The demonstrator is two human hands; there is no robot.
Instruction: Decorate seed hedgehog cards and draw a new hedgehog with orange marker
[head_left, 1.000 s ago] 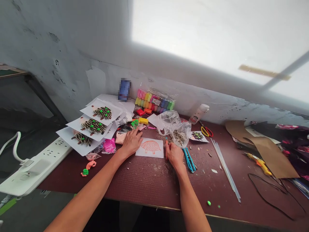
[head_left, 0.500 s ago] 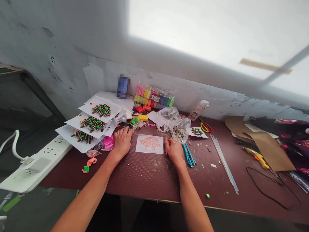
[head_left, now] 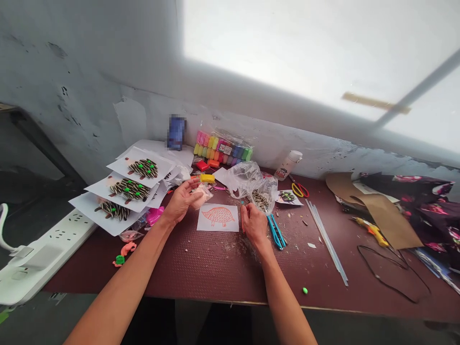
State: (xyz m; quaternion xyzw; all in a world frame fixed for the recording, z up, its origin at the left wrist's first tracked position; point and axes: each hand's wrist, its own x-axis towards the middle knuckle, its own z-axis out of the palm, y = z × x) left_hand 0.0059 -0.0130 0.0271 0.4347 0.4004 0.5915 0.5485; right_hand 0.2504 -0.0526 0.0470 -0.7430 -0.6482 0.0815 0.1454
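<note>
My left hand is raised and turned palm-up, its fingers curled around a lump of pale pink clay in thin plastic. My right hand rests on the table and pinches a thin orange stick. Between my hands lies a white sheet with an orange hedgehog drawing. A crumpled plastic bag of sunflower seeds sits just beyond my right hand. To the left, several white cards carry seed-covered hedgehogs with green dots.
A pack of coloured clay leans on the wall. Blue-handled cutters, red scissors, glue sticks and a yellow glue gun lie on the maroon table. A power strip sits at its left edge.
My left hand has lifted off the table and turned palm-up, now holding the pale pink clay. My right hand has barely moved. The whole view has shifted slightly.
</note>
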